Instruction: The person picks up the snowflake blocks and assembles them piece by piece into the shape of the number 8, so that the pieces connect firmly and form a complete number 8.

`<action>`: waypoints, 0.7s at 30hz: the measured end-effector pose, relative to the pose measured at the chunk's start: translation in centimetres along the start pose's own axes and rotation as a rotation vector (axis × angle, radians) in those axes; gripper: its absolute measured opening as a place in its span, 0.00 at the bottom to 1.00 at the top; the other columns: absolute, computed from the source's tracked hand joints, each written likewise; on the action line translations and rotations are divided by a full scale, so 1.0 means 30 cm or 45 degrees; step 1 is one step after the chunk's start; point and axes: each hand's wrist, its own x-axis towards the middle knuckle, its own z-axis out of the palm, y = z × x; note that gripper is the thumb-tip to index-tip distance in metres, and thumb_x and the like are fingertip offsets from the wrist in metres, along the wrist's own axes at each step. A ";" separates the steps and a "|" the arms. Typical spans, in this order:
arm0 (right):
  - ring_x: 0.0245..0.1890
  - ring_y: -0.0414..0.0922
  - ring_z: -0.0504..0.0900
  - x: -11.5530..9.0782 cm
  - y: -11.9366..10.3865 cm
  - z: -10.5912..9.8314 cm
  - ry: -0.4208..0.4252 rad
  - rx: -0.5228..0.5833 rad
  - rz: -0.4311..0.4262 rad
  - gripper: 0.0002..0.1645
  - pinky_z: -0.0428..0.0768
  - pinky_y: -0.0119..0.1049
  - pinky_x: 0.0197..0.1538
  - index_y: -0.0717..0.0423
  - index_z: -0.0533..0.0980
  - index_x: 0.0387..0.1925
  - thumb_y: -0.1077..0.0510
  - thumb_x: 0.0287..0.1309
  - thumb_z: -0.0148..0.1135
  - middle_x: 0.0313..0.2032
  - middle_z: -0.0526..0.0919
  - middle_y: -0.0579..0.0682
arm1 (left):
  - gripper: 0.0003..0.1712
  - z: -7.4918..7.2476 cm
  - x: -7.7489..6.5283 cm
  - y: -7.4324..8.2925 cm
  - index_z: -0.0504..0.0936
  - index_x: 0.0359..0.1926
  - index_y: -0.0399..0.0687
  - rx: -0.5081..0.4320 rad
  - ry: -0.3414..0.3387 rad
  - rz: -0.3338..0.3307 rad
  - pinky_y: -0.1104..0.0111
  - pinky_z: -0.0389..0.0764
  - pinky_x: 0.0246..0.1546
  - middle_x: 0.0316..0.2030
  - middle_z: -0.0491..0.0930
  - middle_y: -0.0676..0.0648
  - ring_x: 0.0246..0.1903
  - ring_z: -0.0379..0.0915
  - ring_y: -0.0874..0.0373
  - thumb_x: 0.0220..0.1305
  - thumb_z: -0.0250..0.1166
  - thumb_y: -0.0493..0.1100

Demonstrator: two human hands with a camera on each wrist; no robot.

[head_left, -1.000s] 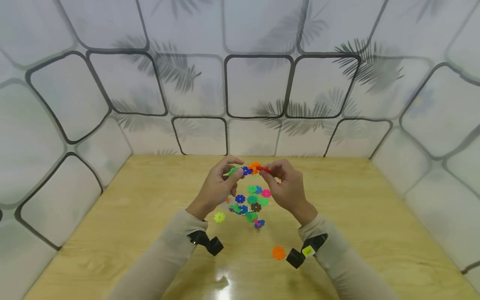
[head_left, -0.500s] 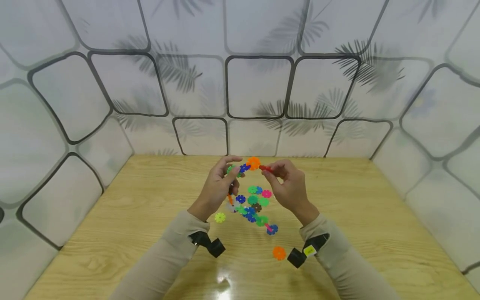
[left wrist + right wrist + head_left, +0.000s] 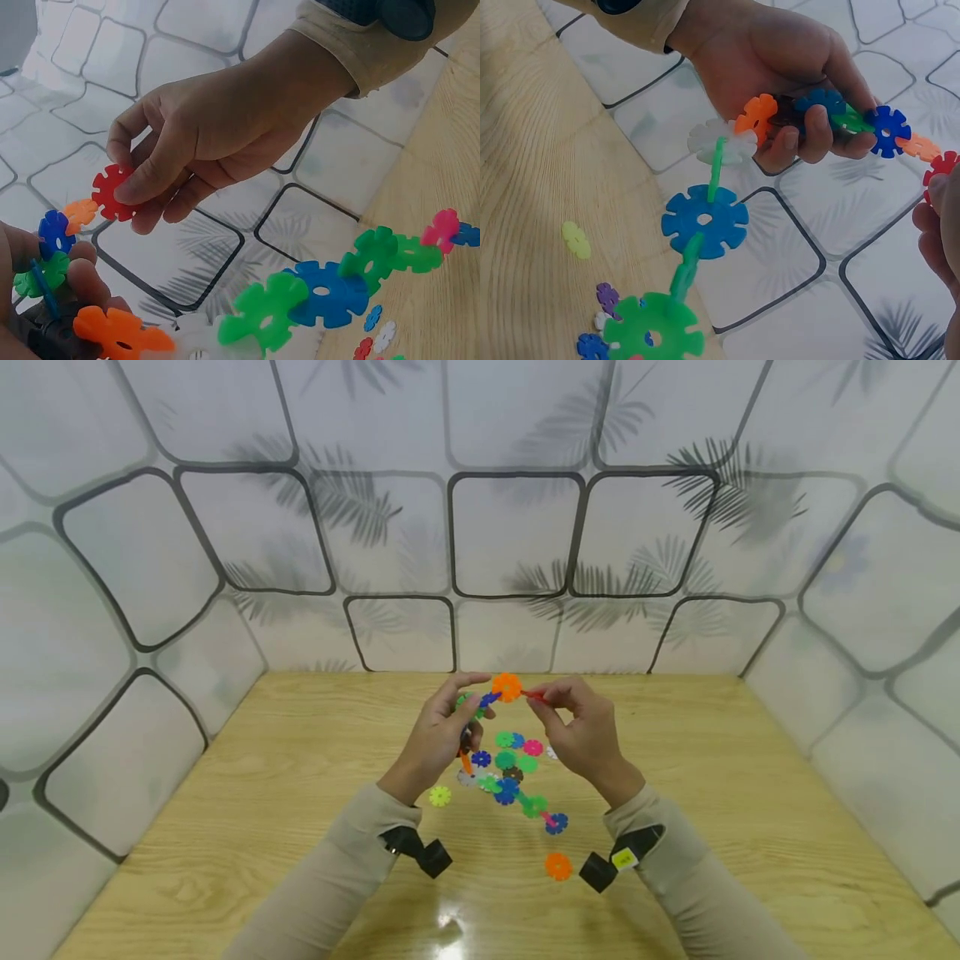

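My left hand (image 3: 438, 727) grips a chain of slotted plastic snowflake discs, with a green one and a dark blue disc (image 3: 889, 131) by its fingertips. Beyond these comes an orange disc (image 3: 507, 687). My right hand (image 3: 581, 727) pinches a red disc (image 3: 109, 187) between thumb and fingers, its edge meeting the orange disc; how deep the slots sit cannot be told. From below the left hand the chain hangs down: an orange disc (image 3: 757, 118), a whitish disc (image 3: 705, 142), a blue disc (image 3: 705, 217), green discs (image 3: 371, 255), then a pink disc (image 3: 442, 227) and a blue end.
Loose discs lie on the wooden table (image 3: 300, 735) below the hands, among them a green disc (image 3: 506, 760), a pink disc (image 3: 533, 747) and a brown one. A yellow disc (image 3: 440, 796) lies at left, an orange disc (image 3: 558, 867) nearer. A patterned backdrop (image 3: 517, 535) surrounds the table.
The chain's hanging end has swung right and toward me. The orange disc by the red one has turned its face to the head view. My right hand has shifted slightly right.
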 end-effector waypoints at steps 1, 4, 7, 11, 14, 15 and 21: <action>0.29 0.50 0.86 0.000 0.000 -0.003 -0.008 -0.024 -0.016 0.15 0.83 0.34 0.38 0.64 0.72 0.28 0.78 0.46 0.69 0.33 0.85 0.57 | 0.20 -0.001 -0.002 0.001 0.66 0.67 0.48 0.011 -0.017 -0.003 0.70 0.70 0.21 0.40 0.75 0.38 0.20 0.68 0.56 0.78 0.43 0.41; 0.28 0.48 0.85 -0.003 0.006 -0.012 -0.032 -0.058 -0.055 0.14 0.83 0.35 0.37 0.62 0.74 0.27 0.78 0.46 0.69 0.33 0.85 0.56 | 0.22 -0.003 -0.004 0.004 0.63 0.69 0.47 0.034 -0.075 -0.011 0.70 0.70 0.20 0.39 0.75 0.36 0.19 0.67 0.57 0.79 0.41 0.41; 0.27 0.48 0.85 -0.003 0.013 -0.013 -0.041 -0.058 -0.087 0.14 0.83 0.35 0.36 0.62 0.75 0.27 0.78 0.44 0.70 0.33 0.85 0.56 | 0.23 -0.006 -0.004 0.003 0.62 0.71 0.48 0.034 -0.118 -0.026 0.70 0.70 0.19 0.38 0.75 0.37 0.18 0.67 0.57 0.79 0.40 0.41; 0.28 0.51 0.85 -0.003 0.015 -0.009 -0.059 0.019 -0.049 0.14 0.83 0.34 0.38 0.63 0.75 0.28 0.79 0.45 0.69 0.33 0.85 0.57 | 0.23 -0.007 -0.001 -0.002 0.61 0.71 0.49 0.070 -0.133 -0.014 0.69 0.73 0.19 0.34 0.76 0.42 0.16 0.67 0.57 0.79 0.42 0.42; 0.30 0.53 0.86 -0.008 0.015 -0.007 -0.074 0.084 0.019 0.13 0.83 0.31 0.38 0.64 0.74 0.30 0.79 0.47 0.67 0.33 0.85 0.57 | 0.24 -0.006 0.001 -0.010 0.61 0.71 0.47 0.133 -0.133 0.007 0.68 0.75 0.20 0.33 0.77 0.41 0.15 0.67 0.57 0.78 0.46 0.43; 0.30 0.53 0.86 -0.008 0.014 -0.007 -0.075 0.098 0.038 0.13 0.82 0.31 0.39 0.65 0.73 0.30 0.79 0.48 0.67 0.33 0.85 0.57 | 0.25 -0.005 0.001 -0.011 0.61 0.71 0.46 0.153 -0.134 0.011 0.67 0.75 0.20 0.33 0.77 0.40 0.15 0.67 0.56 0.78 0.47 0.43; 0.31 0.52 0.87 -0.011 0.011 -0.001 -0.075 0.122 0.098 0.13 0.82 0.29 0.38 0.66 0.71 0.33 0.78 0.50 0.66 0.33 0.85 0.58 | 0.25 -0.004 0.001 -0.012 0.60 0.72 0.50 0.191 -0.122 0.036 0.67 0.75 0.19 0.35 0.77 0.34 0.14 0.67 0.55 0.77 0.47 0.44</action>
